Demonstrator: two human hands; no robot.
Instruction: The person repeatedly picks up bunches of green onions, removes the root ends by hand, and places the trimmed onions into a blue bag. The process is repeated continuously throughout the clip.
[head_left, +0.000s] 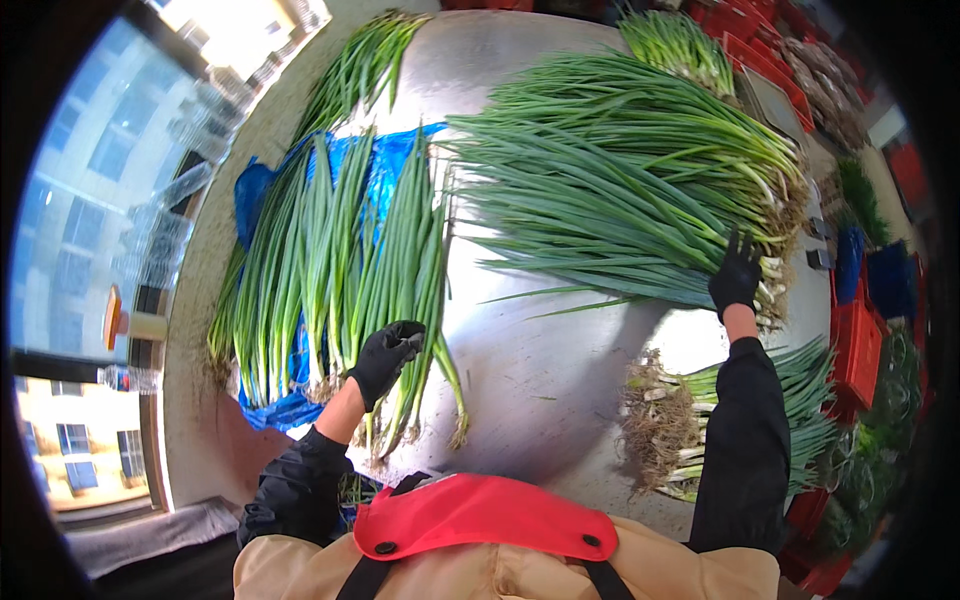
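Observation:
Long spring onions (600, 180) lie in a large heap on the metal table (517, 337), their rooted ends to the right. My right hand (736, 274), in a black glove, rests on the stalks near those white root ends, fingers spread; whether it grips any is not clear. On the left, more spring onions (322, 247) lie lengthwise over a blue plastic sheet (386, 172), roots towards me. My left hand (386, 360), also black-gloved, is over the right-hand stalks of this group with its fingers curled; what its fingers hold cannot be told.
Another bunch of spring onions (694, 442) with brown roots lies under my right forearm. Smaller bunches lie at the far left (367, 60) and far right (679, 49). Red plastic crates (855, 352) stand along the right side. A window (97, 187) and its ledge (191, 315) border the left.

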